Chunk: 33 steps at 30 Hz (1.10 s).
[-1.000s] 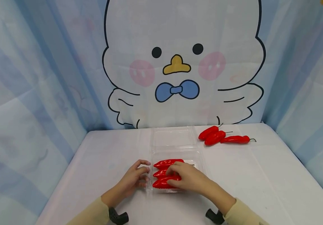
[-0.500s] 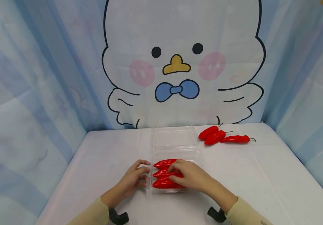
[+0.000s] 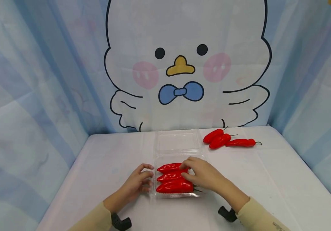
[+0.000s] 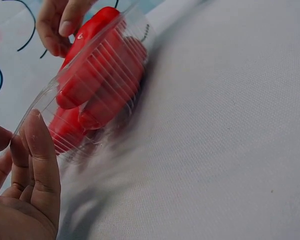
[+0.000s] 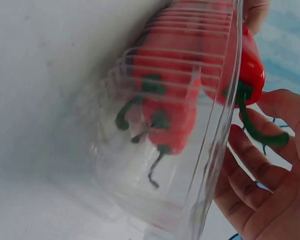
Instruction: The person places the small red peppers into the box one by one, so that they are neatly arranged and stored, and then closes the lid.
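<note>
A clear plastic hinged box point(image 3: 165, 159) lies opened on the table with red chili peppers point(image 3: 174, 186) inside. Three peppers show side by side in the head view; more sit beneath, seen through the wall in the right wrist view. My left hand point(image 3: 137, 181) pinches the box's left rim, as the left wrist view shows. Above the right part of the peppers is my right hand point(image 3: 204, 173), fingers bent loosely and holding nothing. In the right wrist view, its thumb is close to the top pepper point(image 5: 250, 65), whose green stem hangs over the rim.
Three more red peppers point(image 3: 220, 141) lie at the back right of the white table point(image 3: 269, 179). The box's lid point(image 3: 178, 142) lies folded back toward the printed curtain point(image 3: 182, 112). Black wrist mounts point(image 3: 121, 222) sit below both hands.
My right hand has let go of the front pepper and moved back and to the right, uncovering that pepper's stem. My left hand stays at the box's left rim.
</note>
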Available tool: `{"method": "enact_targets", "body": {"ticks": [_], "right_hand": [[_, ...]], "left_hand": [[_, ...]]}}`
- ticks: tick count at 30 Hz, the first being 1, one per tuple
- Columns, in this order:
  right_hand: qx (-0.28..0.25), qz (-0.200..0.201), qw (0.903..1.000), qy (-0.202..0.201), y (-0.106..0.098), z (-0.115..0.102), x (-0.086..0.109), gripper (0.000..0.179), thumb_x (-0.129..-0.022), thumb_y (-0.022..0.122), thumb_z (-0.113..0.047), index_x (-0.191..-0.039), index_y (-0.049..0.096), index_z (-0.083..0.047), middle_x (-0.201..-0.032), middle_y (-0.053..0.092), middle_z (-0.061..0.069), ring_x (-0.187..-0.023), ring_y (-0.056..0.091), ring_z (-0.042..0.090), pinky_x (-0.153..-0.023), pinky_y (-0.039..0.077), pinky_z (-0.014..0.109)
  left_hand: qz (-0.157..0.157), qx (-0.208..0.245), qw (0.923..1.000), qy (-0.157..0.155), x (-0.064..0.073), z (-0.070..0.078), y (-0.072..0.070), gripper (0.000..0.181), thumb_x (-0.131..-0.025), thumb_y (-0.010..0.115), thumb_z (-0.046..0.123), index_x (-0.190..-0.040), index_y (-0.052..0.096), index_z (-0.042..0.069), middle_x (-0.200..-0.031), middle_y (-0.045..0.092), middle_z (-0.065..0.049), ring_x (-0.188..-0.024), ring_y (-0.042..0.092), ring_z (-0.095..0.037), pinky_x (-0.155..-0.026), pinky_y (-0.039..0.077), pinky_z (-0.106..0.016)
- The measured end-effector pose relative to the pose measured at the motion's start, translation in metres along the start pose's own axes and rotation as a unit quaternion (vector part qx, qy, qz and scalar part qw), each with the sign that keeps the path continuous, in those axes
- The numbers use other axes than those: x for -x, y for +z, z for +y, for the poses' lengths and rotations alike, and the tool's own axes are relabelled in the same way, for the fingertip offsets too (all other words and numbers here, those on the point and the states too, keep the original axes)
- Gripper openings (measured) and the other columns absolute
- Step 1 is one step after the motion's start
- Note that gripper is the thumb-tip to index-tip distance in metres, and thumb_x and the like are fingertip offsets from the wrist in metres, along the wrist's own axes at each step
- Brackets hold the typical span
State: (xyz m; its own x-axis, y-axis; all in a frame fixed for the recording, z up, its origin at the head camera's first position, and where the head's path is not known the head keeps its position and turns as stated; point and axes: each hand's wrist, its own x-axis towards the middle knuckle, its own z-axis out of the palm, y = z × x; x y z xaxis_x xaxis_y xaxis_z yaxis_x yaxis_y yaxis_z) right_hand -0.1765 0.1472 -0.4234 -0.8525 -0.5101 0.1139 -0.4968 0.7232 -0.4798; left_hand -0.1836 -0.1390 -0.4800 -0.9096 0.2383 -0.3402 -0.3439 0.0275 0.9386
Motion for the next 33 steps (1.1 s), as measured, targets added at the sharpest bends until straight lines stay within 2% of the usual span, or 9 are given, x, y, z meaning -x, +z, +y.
{"method": "enact_targets", "body": {"ticks": [4, 10, 17, 26, 33], "right_hand": [[0.010, 0.008, 0.9998, 0.014, -0.004, 0.008, 0.002, 0.017, -0.094, 0.073, -0.020, -0.110, 0.073, -0.015, -0.109, 0.070, -0.001, -0.105, 0.068, 0.021, -0.091, 0.060, 0.042], [0.022, 0.023, 0.9983, 0.048, -0.009, 0.022, 0.007, 0.019, -0.093, 0.076, -0.020, -0.111, 0.073, -0.017, -0.109, 0.070, 0.000, -0.103, 0.066, 0.020, -0.089, 0.060, 0.040], [0.032, 0.050, 0.9964, 0.060, -0.018, 0.039, 0.016, 0.021, -0.092, 0.076, -0.015, -0.112, 0.072, -0.015, -0.109, 0.070, 0.001, -0.102, 0.067, 0.024, -0.087, 0.061, 0.041], [0.045, 0.098, 0.9904, 0.086, -0.028, 0.074, 0.023, 0.026, -0.093, 0.074, -0.015, -0.118, 0.070, -0.013, -0.117, 0.070, 0.007, -0.105, 0.066, 0.029, -0.090, 0.060, 0.048], [0.052, 0.108, 0.9847, 0.126, -0.037, 0.101, 0.029, 0.028, -0.094, 0.073, -0.016, -0.121, 0.070, -0.010, -0.121, 0.068, 0.013, -0.109, 0.065, 0.034, -0.091, 0.060, 0.052]], "left_hand": [[0.002, -0.002, 1.0000, -0.001, 0.001, 0.002, 0.000, 0.039, -0.100, 0.063, 0.023, -0.133, 0.048, 0.011, -0.106, 0.058, -0.007, -0.071, 0.061, -0.015, -0.062, 0.058, -0.023], [0.003, -0.002, 1.0000, -0.001, 0.000, 0.001, -0.001, 0.038, -0.100, 0.062, 0.023, -0.133, 0.047, 0.011, -0.106, 0.058, -0.007, -0.071, 0.061, -0.015, -0.062, 0.058, -0.024], [0.001, -0.005, 1.0000, -0.001, 0.000, 0.002, -0.001, 0.038, -0.100, 0.062, 0.023, -0.133, 0.047, 0.011, -0.106, 0.057, -0.007, -0.071, 0.061, -0.015, -0.062, 0.058, -0.024], [-0.004, -0.010, 0.9999, 0.002, 0.000, 0.001, -0.001, 0.038, -0.100, 0.061, 0.023, -0.133, 0.047, 0.010, -0.106, 0.057, -0.007, -0.072, 0.061, -0.015, -0.062, 0.058, -0.023], [-0.004, -0.010, 0.9999, 0.003, 0.000, 0.001, -0.001, 0.038, -0.100, 0.061, 0.023, -0.133, 0.047, 0.011, -0.106, 0.057, -0.007, -0.072, 0.061, -0.015, -0.062, 0.057, -0.023]]}}
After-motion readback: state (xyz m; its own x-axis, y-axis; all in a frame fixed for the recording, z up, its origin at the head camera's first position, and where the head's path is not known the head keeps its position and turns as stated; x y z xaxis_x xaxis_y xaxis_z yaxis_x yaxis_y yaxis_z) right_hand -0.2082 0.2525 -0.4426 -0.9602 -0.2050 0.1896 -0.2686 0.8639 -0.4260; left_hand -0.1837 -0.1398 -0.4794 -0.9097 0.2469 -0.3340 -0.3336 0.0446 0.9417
